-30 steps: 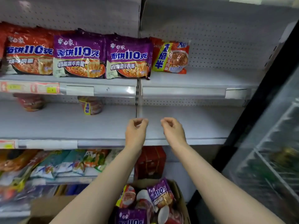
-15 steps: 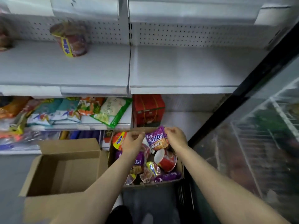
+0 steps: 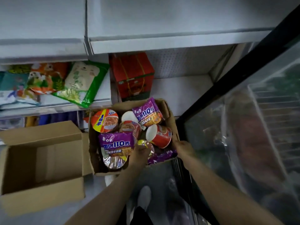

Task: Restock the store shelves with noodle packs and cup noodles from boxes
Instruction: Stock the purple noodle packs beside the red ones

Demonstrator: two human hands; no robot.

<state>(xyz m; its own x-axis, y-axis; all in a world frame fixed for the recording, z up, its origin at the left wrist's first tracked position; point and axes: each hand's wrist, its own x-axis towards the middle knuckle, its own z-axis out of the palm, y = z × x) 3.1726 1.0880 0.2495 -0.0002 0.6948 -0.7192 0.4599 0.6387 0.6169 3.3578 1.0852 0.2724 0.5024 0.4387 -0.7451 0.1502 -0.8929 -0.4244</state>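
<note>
Hands have dropped from the shelf into the stocked box [image 3: 168, 114]: left hand [image 3: 139, 155] now curls round a cup noodle [image 3: 146, 144] beside a purple noodle pack [image 3: 116, 143], right hand [image 3: 184, 150] grips the box's edge. Another item looks set to come out.

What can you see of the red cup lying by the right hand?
The red cup is a cup noodle with a red printed wall and a white end, apparently paper or plastic. It lies on its side in the open cardboard box, white end towards the left, at the box's right side, just below the upper purple pack. It rests on other stock. The right hand sits at the box edge just beside it; contact is unclear.
</note>
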